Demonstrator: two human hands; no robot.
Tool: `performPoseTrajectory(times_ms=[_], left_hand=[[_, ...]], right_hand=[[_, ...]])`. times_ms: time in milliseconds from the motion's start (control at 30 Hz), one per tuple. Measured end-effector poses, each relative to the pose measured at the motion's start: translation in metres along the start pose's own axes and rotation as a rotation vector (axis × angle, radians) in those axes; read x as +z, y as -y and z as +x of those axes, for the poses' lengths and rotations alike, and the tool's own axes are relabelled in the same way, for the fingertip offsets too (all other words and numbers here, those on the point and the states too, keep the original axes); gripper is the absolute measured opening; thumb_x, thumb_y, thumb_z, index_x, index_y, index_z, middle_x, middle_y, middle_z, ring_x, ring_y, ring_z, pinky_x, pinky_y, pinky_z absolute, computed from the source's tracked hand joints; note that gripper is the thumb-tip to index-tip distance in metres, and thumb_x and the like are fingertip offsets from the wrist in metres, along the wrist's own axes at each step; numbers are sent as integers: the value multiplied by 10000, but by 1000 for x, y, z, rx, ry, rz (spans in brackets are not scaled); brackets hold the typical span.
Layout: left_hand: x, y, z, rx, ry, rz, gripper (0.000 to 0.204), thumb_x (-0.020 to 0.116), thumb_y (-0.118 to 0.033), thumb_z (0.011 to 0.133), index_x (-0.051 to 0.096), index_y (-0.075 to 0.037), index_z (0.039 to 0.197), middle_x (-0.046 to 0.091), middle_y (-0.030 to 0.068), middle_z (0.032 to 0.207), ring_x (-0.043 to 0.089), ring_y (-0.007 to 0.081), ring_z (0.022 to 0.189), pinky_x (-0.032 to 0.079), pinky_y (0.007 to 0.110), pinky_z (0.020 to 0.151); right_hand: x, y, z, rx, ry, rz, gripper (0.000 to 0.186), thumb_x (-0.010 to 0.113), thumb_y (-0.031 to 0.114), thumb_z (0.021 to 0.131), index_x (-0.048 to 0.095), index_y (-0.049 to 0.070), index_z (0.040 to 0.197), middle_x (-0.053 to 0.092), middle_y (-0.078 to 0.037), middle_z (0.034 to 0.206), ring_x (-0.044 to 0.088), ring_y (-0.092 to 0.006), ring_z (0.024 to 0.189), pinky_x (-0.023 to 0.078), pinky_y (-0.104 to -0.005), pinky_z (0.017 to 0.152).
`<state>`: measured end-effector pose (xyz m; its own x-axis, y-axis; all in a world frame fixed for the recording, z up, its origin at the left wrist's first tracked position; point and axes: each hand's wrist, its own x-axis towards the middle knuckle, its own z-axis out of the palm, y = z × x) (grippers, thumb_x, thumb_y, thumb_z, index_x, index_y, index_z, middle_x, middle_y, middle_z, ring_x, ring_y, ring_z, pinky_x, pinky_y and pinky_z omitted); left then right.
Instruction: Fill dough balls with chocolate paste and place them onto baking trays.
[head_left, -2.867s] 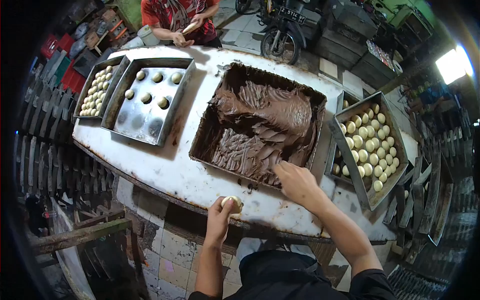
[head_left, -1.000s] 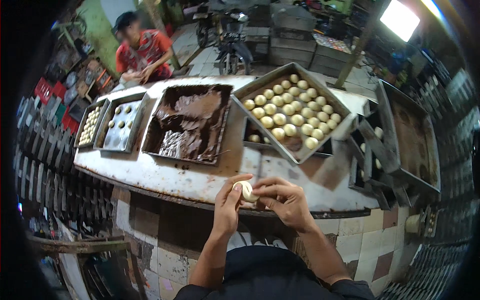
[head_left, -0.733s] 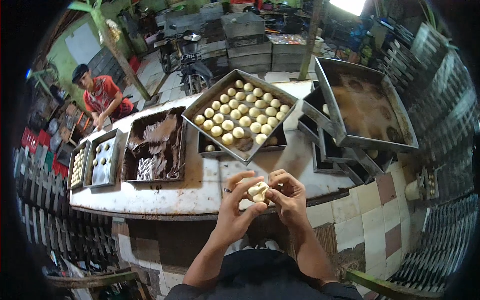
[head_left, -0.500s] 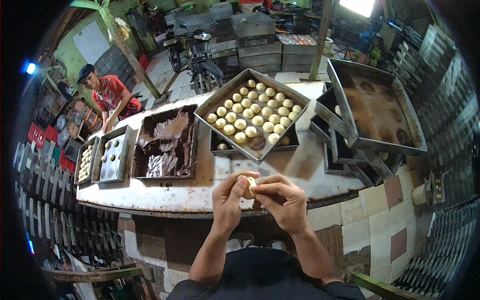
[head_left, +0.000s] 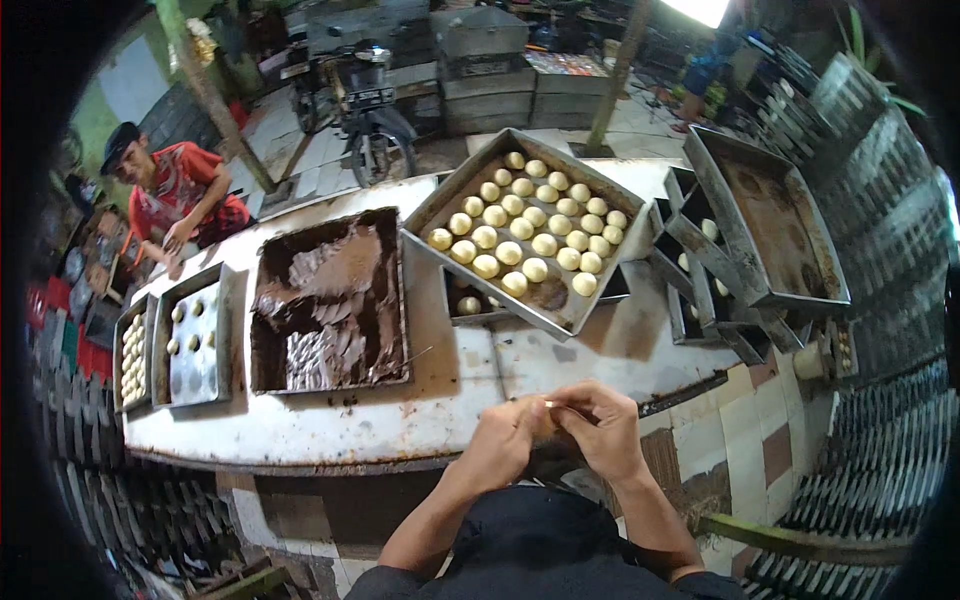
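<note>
My left hand and my right hand meet over the table's near edge, fingers closed together in a pinch. Between the fingertips a small pale bit of dough shows; the fingers hide most of it. Just beyond them, a square metal tray holds rows of round, pale dough balls, with a dark bare patch at its near corner. To the left is a metal pan of thick brown paste, scooped out in its near part.
Farther left stand a tray with a few balls and a narrow tray of many. A person in red works at the table's left end. Stacked trays lean at the right, an empty one on top. A motorcycle stands behind.
My hands have come nearer to my body and the dough between them is now mostly covered. The view has shifted, bringing the brown paste closer. One ball's place in the tray looks altered.
</note>
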<state>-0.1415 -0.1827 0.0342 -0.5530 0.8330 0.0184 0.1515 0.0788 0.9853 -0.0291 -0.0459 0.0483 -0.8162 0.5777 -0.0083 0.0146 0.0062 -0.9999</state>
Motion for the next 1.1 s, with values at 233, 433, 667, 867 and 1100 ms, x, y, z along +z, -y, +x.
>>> performPoseTrajectory(times_ms=[233, 433, 667, 867, 1100], left_hand=[[62, -44, 77, 17, 531, -122, 377, 421, -317, 1125, 595, 11, 1194, 666, 222, 1029, 655, 365, 986, 502, 424, 880], [151, -93, 133, 766, 271, 470, 140, 636, -198, 972, 597, -65, 993, 703, 99, 1092, 651, 322, 1040, 417, 442, 957], [217, -143, 171, 147, 391, -526, 606, 545, -118, 1019, 336, 20, 1571, 357, 183, 1640, 362, 325, 1531, 323, 441, 1183], [159, -42, 258, 154, -50, 431, 344, 587, -238, 1021, 659, -14, 1271, 701, 235, 1217, 663, 359, 1158, 515, 394, 983], [96, 142, 296, -355, -227, 578, 623, 743, -294, 823, 598, 48, 1324, 682, 299, 1236, 652, 425, 1178, 520, 461, 997]], right_hand=[[-98, 0, -23, -261, -165, -70, 218, 770, -12, 860, 720, -17, 1072, 559, -42, 1076, 518, -137, 967, 426, -239, 848], [-148, 17, -20, -23, -267, 847, 595, 682, 283, 1024, 413, 3, 1475, 576, -77, 1315, 583, -119, 1172, 490, -267, 1012], [-251, 37, 13, -40, -114, 560, 526, 738, 200, 977, 561, -76, 1388, 659, -157, 1332, 673, -178, 1110, 560, -349, 936], [-357, 103, 135, -587, -343, -960, 421, 673, 41, 918, 616, -46, 1326, 638, -245, 1339, 607, -427, 1257, 487, -415, 1075], [-329, 106, 110, -810, -475, -846, 165, 649, 71, 938, 703, -53, 1033, 706, -204, 1052, 660, -390, 1014, 510, -488, 960]])
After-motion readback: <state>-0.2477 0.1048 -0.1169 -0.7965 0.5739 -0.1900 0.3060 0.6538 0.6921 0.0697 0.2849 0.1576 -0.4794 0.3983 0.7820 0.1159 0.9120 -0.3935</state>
